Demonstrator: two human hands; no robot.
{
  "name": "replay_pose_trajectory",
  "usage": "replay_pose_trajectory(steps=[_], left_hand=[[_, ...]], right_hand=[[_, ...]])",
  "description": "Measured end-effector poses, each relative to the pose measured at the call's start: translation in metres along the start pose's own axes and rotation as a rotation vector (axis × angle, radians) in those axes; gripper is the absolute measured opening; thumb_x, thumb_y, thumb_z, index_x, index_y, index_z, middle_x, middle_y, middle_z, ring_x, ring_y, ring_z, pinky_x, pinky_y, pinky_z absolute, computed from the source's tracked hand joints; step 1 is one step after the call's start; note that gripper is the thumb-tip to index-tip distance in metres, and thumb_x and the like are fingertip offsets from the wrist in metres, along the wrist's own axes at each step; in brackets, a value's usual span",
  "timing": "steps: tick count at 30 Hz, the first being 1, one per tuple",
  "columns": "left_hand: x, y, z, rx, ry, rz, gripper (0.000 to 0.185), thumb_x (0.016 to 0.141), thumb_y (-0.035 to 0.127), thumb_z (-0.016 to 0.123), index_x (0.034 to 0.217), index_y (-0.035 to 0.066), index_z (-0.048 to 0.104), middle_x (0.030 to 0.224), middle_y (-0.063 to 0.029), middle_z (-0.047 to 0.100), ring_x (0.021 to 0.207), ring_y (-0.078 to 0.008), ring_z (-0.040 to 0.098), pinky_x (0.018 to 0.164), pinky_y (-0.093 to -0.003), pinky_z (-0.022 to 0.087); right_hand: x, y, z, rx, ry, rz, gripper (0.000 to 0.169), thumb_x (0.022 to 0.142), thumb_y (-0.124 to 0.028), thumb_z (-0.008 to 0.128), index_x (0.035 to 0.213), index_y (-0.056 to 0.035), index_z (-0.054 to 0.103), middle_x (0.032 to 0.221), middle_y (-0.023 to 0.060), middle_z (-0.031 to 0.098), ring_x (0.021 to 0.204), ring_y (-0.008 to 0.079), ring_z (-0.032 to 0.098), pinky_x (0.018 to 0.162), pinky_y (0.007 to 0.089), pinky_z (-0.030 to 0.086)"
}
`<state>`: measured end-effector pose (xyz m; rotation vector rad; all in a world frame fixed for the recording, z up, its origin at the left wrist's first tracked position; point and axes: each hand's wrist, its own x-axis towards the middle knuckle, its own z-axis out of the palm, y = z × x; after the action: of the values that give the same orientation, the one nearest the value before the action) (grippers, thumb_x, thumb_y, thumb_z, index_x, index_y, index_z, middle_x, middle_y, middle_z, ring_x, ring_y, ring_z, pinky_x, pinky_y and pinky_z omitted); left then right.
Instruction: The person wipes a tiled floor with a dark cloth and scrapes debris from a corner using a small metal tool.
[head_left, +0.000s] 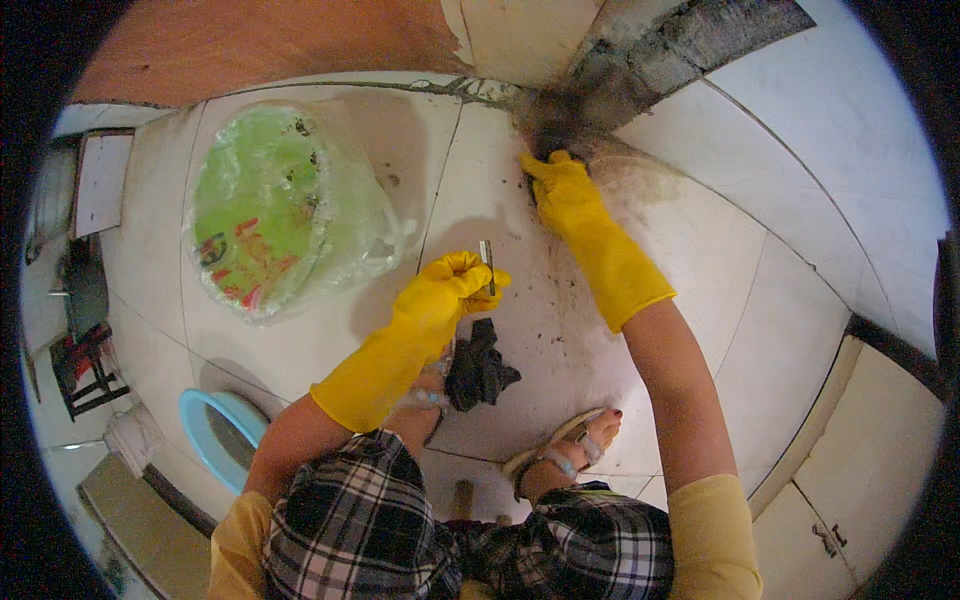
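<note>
Both hands wear long yellow rubber gloves. My left hand (476, 281) is closed around a small flat metal blade or scraper (487, 266), which points up from the fingers above the floor. My right hand (556, 172) reaches to the dirty corner where floor and walls meet, its fingers bent over something dark that is mostly hidden. Dark crumbs of dirt (551, 292) lie scattered on the pale floor tiles below it. A crumpled black cloth or bag (480, 367) rests on the floor beneath my left hand, beside one foot.
A clear plastic bag with a green panel (259, 202), specked with dirt, lies at the left. A light-blue plastic basin (196, 420) stands at the lower left, near a dark stool (90, 371). White tiled walls and a blackened, broken ledge (652, 64) border the corner. Cabinet doors (855, 457) are at the lower right.
</note>
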<state>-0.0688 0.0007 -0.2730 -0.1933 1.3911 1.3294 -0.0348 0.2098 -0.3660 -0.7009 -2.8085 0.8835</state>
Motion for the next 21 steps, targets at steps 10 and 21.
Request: replay_pose_trajectory(steps=[10,21], left_hand=[[-0.003,0.003,-0.008,-0.005,0.058,0.019,0.024,0.083,0.015,0.052,0.102,0.001,0.048,0.095,-0.0139,0.06,0.08,-0.0214,0.057,0.071,-0.0323,0.048],[0.001,-0.006,-0.007,-0.012,0.042,0.056,0.02,0.084,0.016,0.051,0.1,0.004,0.049,0.097,-0.0136,0.059,0.079,-0.0215,0.058,0.069,-0.0327,0.049]], right_hand=[[-0.038,0.062,-0.079,-0.037,0.188,0.607,0.039,0.076,-0.014,0.048,0.113,-0.0029,0.048,0.098,0.0231,0.056,0.093,0.0335,0.053,0.079,0.0378,0.042],[-0.028,0.007,-0.037,0.413,0.044,0.0,0.035,0.073,-0.005,0.053,0.108,-0.0064,0.055,0.096,0.0197,0.056,0.091,0.0337,0.052,0.082,0.0364,0.04]])
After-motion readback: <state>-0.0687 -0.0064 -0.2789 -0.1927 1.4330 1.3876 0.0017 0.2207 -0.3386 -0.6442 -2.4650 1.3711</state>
